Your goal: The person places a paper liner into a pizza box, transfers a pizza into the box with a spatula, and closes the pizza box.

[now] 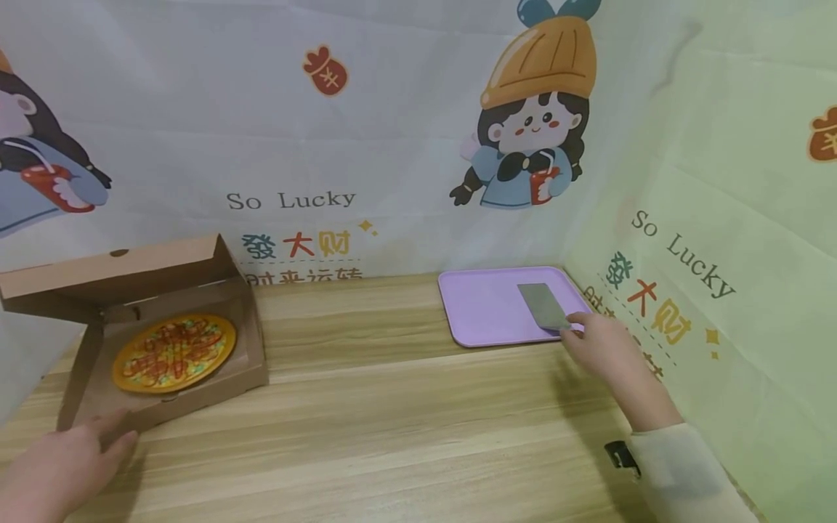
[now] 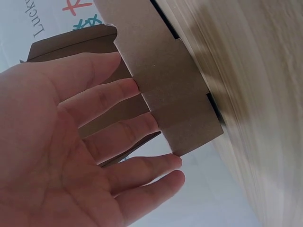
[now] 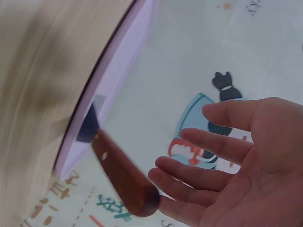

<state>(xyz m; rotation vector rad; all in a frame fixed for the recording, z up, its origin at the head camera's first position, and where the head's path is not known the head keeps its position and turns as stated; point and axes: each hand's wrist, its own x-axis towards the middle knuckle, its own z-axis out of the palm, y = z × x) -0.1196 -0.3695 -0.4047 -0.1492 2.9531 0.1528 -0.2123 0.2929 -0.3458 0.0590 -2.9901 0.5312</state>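
A pizza (image 1: 175, 352) with red sauce lies inside an opened cardboard pizza box (image 1: 260, 367) at the left. By the box's front wall is my left hand (image 1: 65, 461), its fingers spread; in the left wrist view the fingertips meet or nearly meet the cardboard edge (image 2: 165, 80). A spatula with a flat grey blade (image 1: 541, 305) lies on the lilac tray (image 1: 474, 312) at the right. Its brown wooden handle (image 3: 124, 175) juts past the rim. Beside that handle, my right hand (image 1: 604, 349) has loosely extended fingers; whether they touch it is unclear.
The box's raised lid (image 1: 118, 272) leans back near the rear cloth. Printed cloth walls (image 1: 399, 145) enclose the wooden table (image 1: 366, 428) at the back and right. A small black object (image 1: 621, 456) shows by the right sleeve (image 1: 686, 468).
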